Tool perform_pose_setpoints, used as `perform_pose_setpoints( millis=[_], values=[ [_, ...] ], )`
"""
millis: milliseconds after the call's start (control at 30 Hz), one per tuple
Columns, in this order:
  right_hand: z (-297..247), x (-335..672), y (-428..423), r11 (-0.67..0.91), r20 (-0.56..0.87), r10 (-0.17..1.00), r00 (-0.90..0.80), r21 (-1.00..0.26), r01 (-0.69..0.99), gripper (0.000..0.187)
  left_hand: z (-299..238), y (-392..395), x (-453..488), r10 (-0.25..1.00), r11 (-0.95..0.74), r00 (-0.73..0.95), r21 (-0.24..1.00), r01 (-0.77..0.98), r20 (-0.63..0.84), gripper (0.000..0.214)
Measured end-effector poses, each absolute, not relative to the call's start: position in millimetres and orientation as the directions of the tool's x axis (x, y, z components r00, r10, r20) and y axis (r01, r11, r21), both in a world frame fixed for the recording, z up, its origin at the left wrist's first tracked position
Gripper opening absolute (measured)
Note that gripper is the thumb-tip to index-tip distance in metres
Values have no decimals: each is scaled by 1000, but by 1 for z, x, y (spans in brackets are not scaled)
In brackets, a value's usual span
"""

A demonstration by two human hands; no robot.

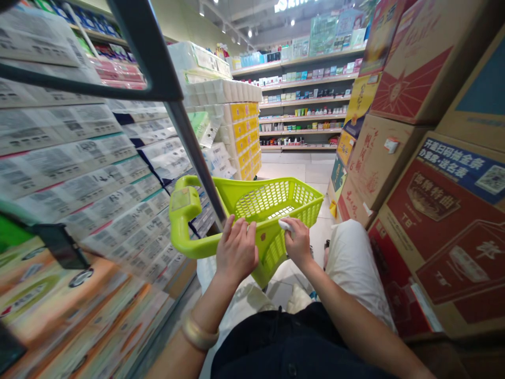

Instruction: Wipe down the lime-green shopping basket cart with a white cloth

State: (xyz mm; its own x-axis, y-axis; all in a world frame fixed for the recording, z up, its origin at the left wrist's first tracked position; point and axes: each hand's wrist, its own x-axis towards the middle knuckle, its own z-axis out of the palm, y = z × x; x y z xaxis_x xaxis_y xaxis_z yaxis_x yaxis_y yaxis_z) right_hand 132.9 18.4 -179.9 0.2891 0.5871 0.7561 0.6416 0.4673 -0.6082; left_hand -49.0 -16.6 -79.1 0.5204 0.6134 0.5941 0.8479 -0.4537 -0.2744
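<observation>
Lime-green shopping basket point(276, 200): underside hidden behind the hands and knees; a grey shelf post point(197, 152) cuts across its left corner. Left hand point(236, 248) grips the near rim, fingers curled over it. Right hand point(299, 243) pinches a white cloth point(284, 225), mostly hidden, on the same rim. The basket's long axis points away from the person.

**A:** Anything legible on the right of the frame?

**B:** The blue band point(460, 164) across the red carton point(442, 237) reads "开盖扫码抽金条", with a QR code point(493, 180) at its end. The dark label point(428, 196) below ends in "特曲", and "T8" sits under it.

**A:** And on the left?

**B:** The shelf packs point(79, 173) carry print too blurred to read. The sticker on the green basket point(276, 202) handle is blurred too. The lit sign point(290, 5) at the top edge is cut off.
</observation>
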Motion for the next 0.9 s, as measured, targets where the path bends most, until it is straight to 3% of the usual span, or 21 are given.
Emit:
perform_pose_setpoints(
  millis=[100,233,300,533,733,900],
  values=[
    [-158,112,5,565,809,532,252,-560,606,29,-79,-17,-48,608,-458,517,-265,848,602,52],
    [-142,89,-2,698,864,502,-33,-383,605,42,-77,-21,-48,601,-474,501,-228,851,623,60],
    [-146,93,3,693,852,515,-90,-352,629,45,-77,-23,-48,609,-479,497,-213,851,619,61],
    [-159,124,19,491,785,609,112,-484,725,39,-77,-23,-47,613,-465,501,-233,854,611,61],
    [-132,82,3,700,833,549,-71,-411,584,44,-79,-18,-45,572,-469,514,-259,845,640,52],
    [-149,113,19,638,810,582,-66,-405,655,42,-77,-20,-49,597,-476,513,-243,845,617,58]
  ],
)
